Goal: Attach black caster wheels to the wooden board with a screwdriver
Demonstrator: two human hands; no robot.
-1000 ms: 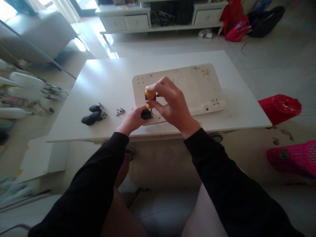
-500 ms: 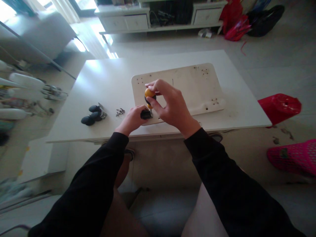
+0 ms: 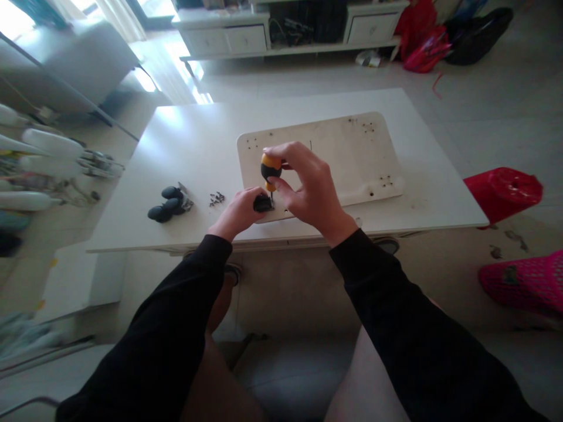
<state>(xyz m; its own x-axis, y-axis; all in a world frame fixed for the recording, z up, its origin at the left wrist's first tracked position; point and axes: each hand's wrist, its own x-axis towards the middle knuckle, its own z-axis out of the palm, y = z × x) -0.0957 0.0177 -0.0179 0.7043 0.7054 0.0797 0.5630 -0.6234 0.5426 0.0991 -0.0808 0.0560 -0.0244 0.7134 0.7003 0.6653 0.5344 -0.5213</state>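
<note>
My right hand (image 3: 308, 184) grips a stubby yellow-and-black screwdriver (image 3: 271, 167), its shaft pointing down at the near left corner of a pale board (image 3: 334, 158). At that corner my left hand (image 3: 240, 211) is closed on a black caster wheel (image 3: 263, 203), holding it against the board; the screwdriver's tip is at the caster's plate, and the screw head there is too small to see. Groups of small holes mark the board's other corners. Left of my left hand lie a pile of small screws (image 3: 217, 199) and several more black casters (image 3: 169, 205) with metal plates.
The board lies on a white table (image 3: 197, 135). On the floor to the right are a red bucket (image 3: 505, 190) and a pink basket (image 3: 523, 281). A white cabinet (image 3: 246, 40) stands beyond the table, with red and black bags (image 3: 479, 38) beside it.
The screwdriver handle has turned in my right hand, showing more of its black band. The whole view has shifted slightly; my left hand stays on the caster.
</note>
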